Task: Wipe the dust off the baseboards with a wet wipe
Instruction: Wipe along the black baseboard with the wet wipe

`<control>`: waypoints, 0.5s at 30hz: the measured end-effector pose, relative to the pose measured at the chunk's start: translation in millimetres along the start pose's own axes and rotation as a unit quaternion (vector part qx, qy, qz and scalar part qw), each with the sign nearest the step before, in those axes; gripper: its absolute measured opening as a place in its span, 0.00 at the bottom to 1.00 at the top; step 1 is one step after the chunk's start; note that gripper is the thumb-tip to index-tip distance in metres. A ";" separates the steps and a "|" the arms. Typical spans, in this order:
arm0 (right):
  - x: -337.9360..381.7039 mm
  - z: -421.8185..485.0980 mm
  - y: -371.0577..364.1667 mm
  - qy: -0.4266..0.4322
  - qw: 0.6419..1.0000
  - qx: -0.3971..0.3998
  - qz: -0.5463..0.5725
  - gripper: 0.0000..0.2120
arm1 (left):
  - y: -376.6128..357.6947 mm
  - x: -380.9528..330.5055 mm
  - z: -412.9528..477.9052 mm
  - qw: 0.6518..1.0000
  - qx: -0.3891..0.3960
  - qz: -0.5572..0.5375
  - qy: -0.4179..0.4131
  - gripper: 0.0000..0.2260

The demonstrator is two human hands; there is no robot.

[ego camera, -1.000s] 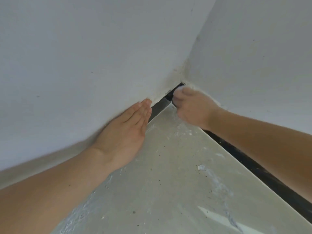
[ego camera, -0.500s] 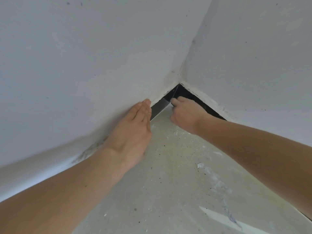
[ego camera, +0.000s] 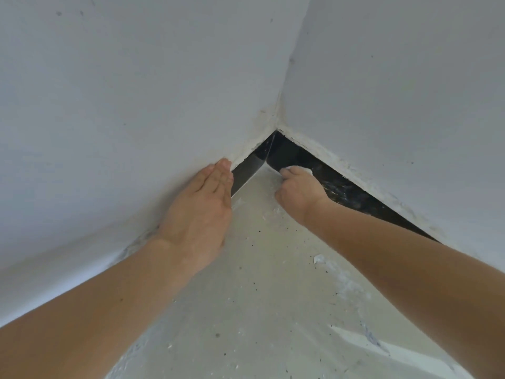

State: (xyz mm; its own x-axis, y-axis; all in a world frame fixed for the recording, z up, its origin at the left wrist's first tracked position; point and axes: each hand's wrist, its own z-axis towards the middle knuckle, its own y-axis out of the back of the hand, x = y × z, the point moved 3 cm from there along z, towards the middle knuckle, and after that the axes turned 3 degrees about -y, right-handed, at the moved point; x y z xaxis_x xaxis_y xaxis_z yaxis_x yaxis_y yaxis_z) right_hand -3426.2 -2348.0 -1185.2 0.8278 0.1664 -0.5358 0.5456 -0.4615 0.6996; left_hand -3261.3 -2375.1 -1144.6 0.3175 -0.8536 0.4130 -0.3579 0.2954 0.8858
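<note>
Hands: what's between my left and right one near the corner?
In the head view, just a wedge of speckled floor and a short stretch of black baseboard lie between the left hand and right hand.

1. This is the inside corner of a room in a home or similar building. Which room it is cannot be told.
2. Two plain white plastered walls, the left wall (ego camera: 136,91) and the right wall (ego camera: 396,91), meet in a vertical seam.
3. A glossy black strip runs along the foot of each wall. The left baseboard (ego camera: 246,170) and the right baseboard (ego camera: 355,196) join in the corner.
4. The plaster edge (ego camera: 328,154) just above the right baseboard is rough and crumbly, and white smears lie on the black below it.
5. The floor (ego camera: 259,283) is pale and smooth, littered with dark specks (ego camera: 217,335), white flecks, a small white chip (ego camera: 318,259) and a white streak (ego camera: 355,337).
</note>
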 end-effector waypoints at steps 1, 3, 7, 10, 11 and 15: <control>-1.8 -4.3 1.3 -0.033 0.997 0.001 0.076 0.12 | 0.7 -0.7 0.0 1.000 0.000 -0.006 0.006 0.31; -17.1 -10.9 4.2 -0.146 0.939 -0.051 0.309 0.08 | 1.8 -1.7 0.5 1.000 0.001 -0.012 0.013 0.31; -34.0 -8.0 12.2 -0.287 0.686 -0.248 0.621 0.17 | 0.8 -5.2 1.9 1.000 -0.013 -0.020 0.018 0.32; -21.2 9.2 28.9 -0.341 0.536 -0.315 0.705 0.16 | -1.1 -5.6 1.3 0.999 -0.036 -0.010 0.014 0.31; -15.8 13.3 33.2 -0.368 0.481 -0.316 0.730 0.13 | -1.4 -5.3 1.6 0.998 -0.052 -0.005 0.017 0.31; 19.8 17.2 21.7 -0.388 0.380 -0.174 0.821 0.06 | 0.6 -3.4 1.1 0.998 -0.057 -0.023 0.034 0.32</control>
State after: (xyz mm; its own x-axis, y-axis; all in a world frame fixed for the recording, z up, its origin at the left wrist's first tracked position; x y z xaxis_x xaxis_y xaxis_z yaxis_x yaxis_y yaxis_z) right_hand -3400.2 -2369.7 -1188.7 -0.1252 -0.4662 0.8758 -0.5274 0.7790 0.3392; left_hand -3263.5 -2372.5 -1145.7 0.3916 -0.8378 0.3805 -0.2410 0.3057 0.9211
